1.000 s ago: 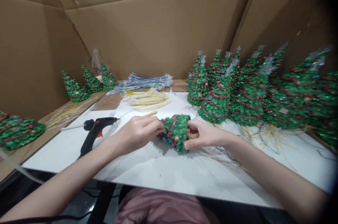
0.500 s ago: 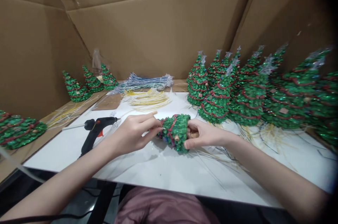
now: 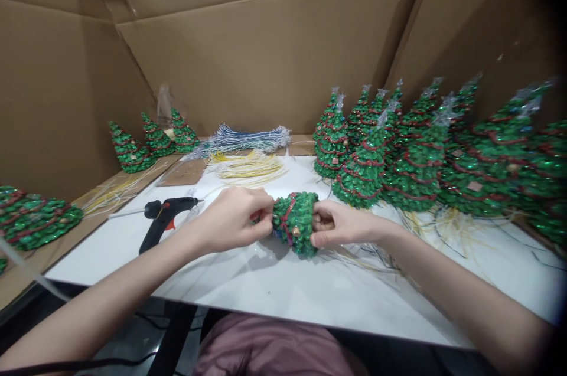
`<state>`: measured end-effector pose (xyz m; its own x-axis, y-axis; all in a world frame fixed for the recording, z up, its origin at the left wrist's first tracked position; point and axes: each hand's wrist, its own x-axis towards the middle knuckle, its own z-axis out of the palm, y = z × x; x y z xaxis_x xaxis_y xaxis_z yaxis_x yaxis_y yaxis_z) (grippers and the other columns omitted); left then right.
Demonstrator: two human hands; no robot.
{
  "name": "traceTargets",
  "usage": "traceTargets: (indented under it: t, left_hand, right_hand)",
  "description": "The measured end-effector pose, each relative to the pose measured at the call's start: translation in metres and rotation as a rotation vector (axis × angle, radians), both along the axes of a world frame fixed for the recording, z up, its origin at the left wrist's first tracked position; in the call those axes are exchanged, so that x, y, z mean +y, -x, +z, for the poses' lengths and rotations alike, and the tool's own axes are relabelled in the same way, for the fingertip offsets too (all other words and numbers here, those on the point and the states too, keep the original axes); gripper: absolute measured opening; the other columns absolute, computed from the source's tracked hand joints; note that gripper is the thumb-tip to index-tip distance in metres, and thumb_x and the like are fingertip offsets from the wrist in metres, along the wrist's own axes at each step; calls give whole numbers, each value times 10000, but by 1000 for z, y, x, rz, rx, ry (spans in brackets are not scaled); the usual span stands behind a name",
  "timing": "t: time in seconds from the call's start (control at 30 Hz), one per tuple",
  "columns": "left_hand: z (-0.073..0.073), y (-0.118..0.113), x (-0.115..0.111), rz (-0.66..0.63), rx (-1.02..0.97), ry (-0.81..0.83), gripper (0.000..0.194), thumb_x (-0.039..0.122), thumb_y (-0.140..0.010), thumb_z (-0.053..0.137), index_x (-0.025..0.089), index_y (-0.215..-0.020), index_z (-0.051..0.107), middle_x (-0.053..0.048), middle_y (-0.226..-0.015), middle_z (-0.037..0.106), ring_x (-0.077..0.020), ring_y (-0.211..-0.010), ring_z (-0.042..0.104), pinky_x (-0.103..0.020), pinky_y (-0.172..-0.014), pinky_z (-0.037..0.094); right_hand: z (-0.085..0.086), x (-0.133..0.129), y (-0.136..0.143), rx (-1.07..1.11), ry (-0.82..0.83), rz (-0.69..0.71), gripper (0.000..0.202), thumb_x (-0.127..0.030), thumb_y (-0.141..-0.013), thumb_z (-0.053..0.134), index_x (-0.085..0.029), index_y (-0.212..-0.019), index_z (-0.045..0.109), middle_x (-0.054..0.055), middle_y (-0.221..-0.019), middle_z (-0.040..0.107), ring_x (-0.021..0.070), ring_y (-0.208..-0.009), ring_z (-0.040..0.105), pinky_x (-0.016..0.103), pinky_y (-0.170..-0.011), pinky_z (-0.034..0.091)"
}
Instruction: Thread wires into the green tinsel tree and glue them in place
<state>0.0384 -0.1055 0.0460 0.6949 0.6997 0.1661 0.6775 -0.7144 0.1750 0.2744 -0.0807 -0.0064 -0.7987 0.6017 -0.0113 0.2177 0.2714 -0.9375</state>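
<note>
A small green tree (image 3: pixel 297 224) with red garland and a gold ball lies on its side above the white table top (image 3: pixel 248 287), its tip toward the left. My right hand (image 3: pixel 330 224) grips it at the base, with fingers curled at its underside. Closed round the narrow tip end is my left hand (image 3: pixel 248 216), which covers the tip from view. Thin pale wires trail from the base to the right, under my right wrist.
Several decorated trees (image 3: pixel 363 175) with clear stars stand at the right. A black glue gun (image 3: pixel 166 219) lies at the left. Blue wires (image 3: pixel 248 137) and yellow wires (image 3: pixel 248 164) lie behind. More trees (image 3: pixel 128 149) stand at the back left.
My left hand's fingers have folded further round the tree's tip and now hide it. My right hand keeps its hold at the base. The view has shifted slightly.
</note>
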Motion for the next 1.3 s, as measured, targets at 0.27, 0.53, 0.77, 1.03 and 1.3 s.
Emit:
traceTargets:
  t: [0.27, 0.53, 0.77, 1.03, 1.3]
  left_hand:
    - [3, 1, 5, -9, -17, 93, 125, 177, -754, 470, 149, -639, 511, 35, -583, 470, -81, -560, 421, -204, -557, 284]
    - [3, -2, 10, 34, -76, 244, 144, 201, -722, 490, 150, -588, 507, 48, -522, 408, -70, -511, 345, -213, -498, 226]
    - [0, -10, 24, 150, -165, 521, 276, 258, -642, 516, 162, -450, 342, 60, -462, 220, -69, -472, 197, -241, -446, 141]
    - [7, -8, 23, 92, -110, 491, 194, 248, -664, 468, 146, -504, 509, 38, -468, 393, -77, -472, 308, -224, -452, 218]
    - [8, -7, 22, 96, -75, 448, 204, 246, -663, 478, 126, -519, 557, 26, -477, 430, -80, -479, 338, -221, -457, 234]
  right_hand:
    - [2, 3, -5, 87, 251, 58, 158, -255, -691, 596, -147, -683, 481, -76, -566, 349, 50, -455, 355, 193, -424, 300]
    - [7, -8, 8, -43, 61, -65, 137, -211, -697, 478, -111, -733, 565, -46, -575, 433, 51, -455, 331, 177, -395, 249]
    - [6, -4, 8, -43, 77, -34, 178, -254, -695, 483, -104, -723, 575, -35, -574, 466, 53, -446, 357, 178, -396, 262]
    - [3, -3, 9, -16, 89, -37, 153, -244, -716, 494, -111, -702, 568, -21, -621, 506, 47, -468, 376, 165, -396, 283]
    - [4, -7, 13, -11, 110, -31, 169, -274, -773, 512, -130, -691, 542, -33, -626, 459, 45, -485, 362, 156, -391, 279]
